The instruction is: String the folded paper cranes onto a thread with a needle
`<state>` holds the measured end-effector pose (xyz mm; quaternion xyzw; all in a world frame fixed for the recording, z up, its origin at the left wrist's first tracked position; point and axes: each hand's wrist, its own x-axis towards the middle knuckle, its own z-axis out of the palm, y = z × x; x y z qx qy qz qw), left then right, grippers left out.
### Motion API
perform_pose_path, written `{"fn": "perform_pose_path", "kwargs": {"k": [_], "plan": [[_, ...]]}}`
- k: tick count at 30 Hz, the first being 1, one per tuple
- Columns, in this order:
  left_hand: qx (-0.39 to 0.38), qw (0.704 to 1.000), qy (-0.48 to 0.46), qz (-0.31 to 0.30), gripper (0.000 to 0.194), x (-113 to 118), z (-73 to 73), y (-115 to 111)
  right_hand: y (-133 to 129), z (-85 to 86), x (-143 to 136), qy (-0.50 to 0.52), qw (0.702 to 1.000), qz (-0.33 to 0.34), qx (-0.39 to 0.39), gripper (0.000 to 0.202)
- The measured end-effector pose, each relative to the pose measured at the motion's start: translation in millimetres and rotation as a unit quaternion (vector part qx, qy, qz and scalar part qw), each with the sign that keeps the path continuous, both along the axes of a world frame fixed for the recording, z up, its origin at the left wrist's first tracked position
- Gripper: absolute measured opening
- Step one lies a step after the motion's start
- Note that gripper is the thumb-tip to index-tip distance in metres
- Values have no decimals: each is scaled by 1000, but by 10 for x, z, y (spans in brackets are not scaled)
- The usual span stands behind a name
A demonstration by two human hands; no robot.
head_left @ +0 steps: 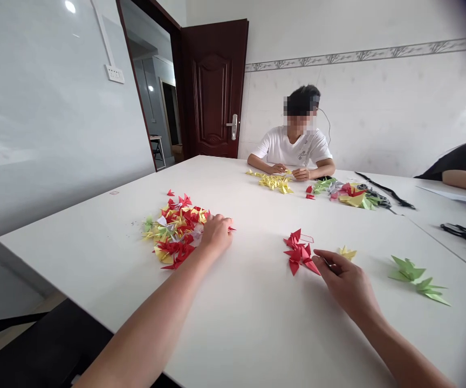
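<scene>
My left hand is at the right edge of a mixed heap of folded paper cranes, red, yellow, green and pale. Its fingers are curled round a red paper crane, of which only a tip pokes out. On the right, my right hand lies low over the table beside a small cluster of red paper cranes. Its thumb and forefinger reach to the nearest wing, a little apart, with nothing visible between them. A yellow paper crane sits just behind that hand, partly hidden.
Green paper cranes lie farther right on the white table. Across it, a person handles yellow cranes. Beside them is a mixed pile with black cords. Another person's arm rests at the far right.
</scene>
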<state>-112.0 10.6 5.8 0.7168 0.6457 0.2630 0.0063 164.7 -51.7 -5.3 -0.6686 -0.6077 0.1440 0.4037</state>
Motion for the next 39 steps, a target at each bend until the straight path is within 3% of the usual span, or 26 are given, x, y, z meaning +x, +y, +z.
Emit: {"fn": "perform_pose_path", "kwargs": {"k": [10,16,22,25,27,32,39], "plan": [[-31,997,40,51,31,-102,1,11,23,-27,30,26,999,28,-9,41],[-12,999,16,27,27,-104,35,-6,54,-46,52,13,999,31,2,41],[12,995,-77,-60,31,175,71,-56,14,-28,-1,13,999,29,39,49],[1,961,-225,-159,41,388,46,-171,-41,-9,-69,6,994,82,69,45],[-20,938,-274,-211,44,503,21,-260,-91,-5,-125,4,988,124,88,39],[-62,906,-305,-286,47,644,-22,-398,-169,-52,-208,-12,969,226,95,34],[-59,892,-306,-327,47,688,-27,-449,-134,-94,-164,-102,956,259,89,33]]}}
